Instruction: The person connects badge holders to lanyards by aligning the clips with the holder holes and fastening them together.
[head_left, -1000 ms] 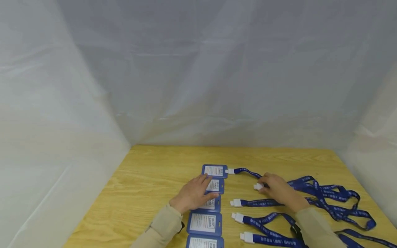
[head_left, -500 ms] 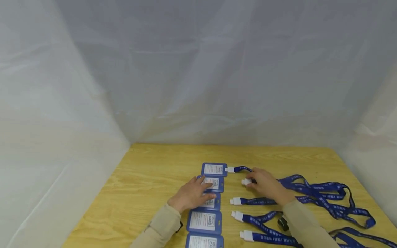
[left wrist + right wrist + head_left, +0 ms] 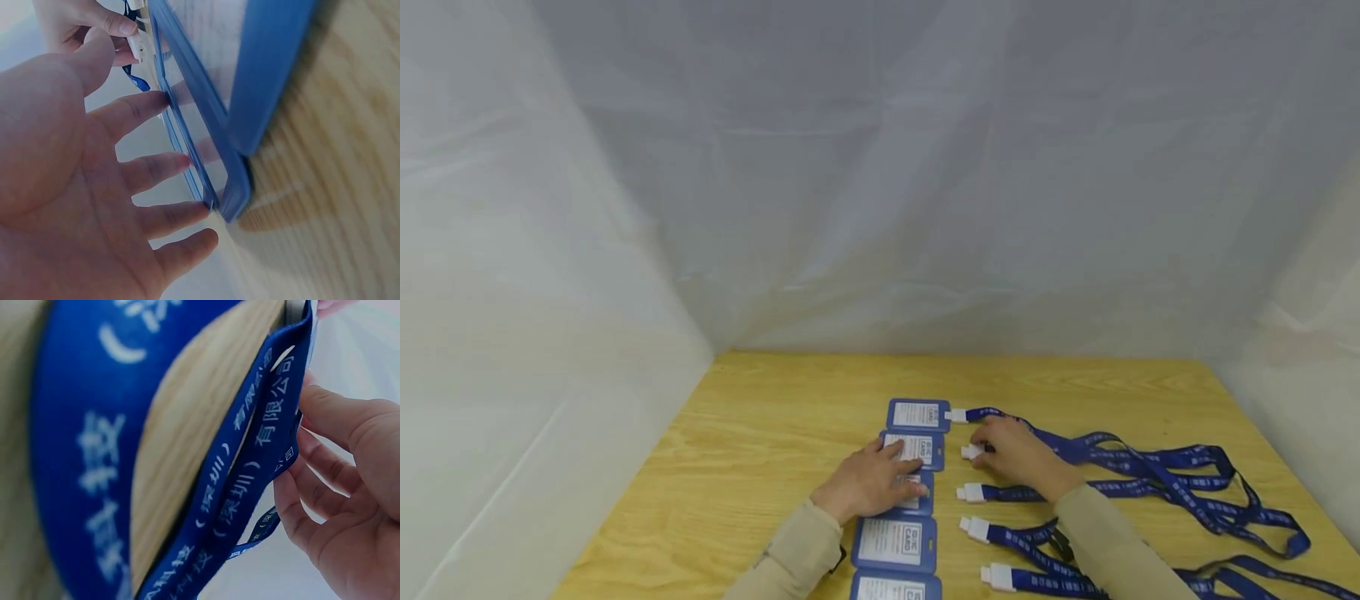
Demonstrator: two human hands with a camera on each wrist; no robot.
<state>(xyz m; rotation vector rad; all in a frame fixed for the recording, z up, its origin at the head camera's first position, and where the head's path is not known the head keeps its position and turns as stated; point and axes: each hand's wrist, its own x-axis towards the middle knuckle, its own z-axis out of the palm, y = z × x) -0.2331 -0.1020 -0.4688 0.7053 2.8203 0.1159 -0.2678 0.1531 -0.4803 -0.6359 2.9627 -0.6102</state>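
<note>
Blue-framed ID card holders lie in a column on the wooden table. My left hand [image 3: 868,482] spreads its fingers over the second card holder [image 3: 934,452] and the third card holder [image 3: 927,500], fingertips touching them. In the left wrist view, the extended fingers [image 3: 165,172] meet a holder's edge. My right hand [image 3: 1022,457] pinches a blue lanyard near its white clip [image 3: 972,452], which lies just right of the second holder's slot, apart from it. The right wrist view has the printed lanyard strap [image 3: 234,481] beside the thumb and fingers. The top card holder [image 3: 917,414] adjoins another lanyard's white clip [image 3: 956,415].
Three more white-clipped lanyards lie nearer me: an upper clip [image 3: 971,492], a middle clip [image 3: 976,528] and a lower clip [image 3: 997,576]. Their blue straps [image 3: 1195,492] tangle to the right. Two further holders [image 3: 895,540] continue the column. White sheeting [image 3: 880,208] surrounds the wooden table [image 3: 760,433].
My right hand has moved left with the lanyard, bringing its white clip close to the second card holder. The strap trails after it. The left hand has shifted only slightly on the holders.
</note>
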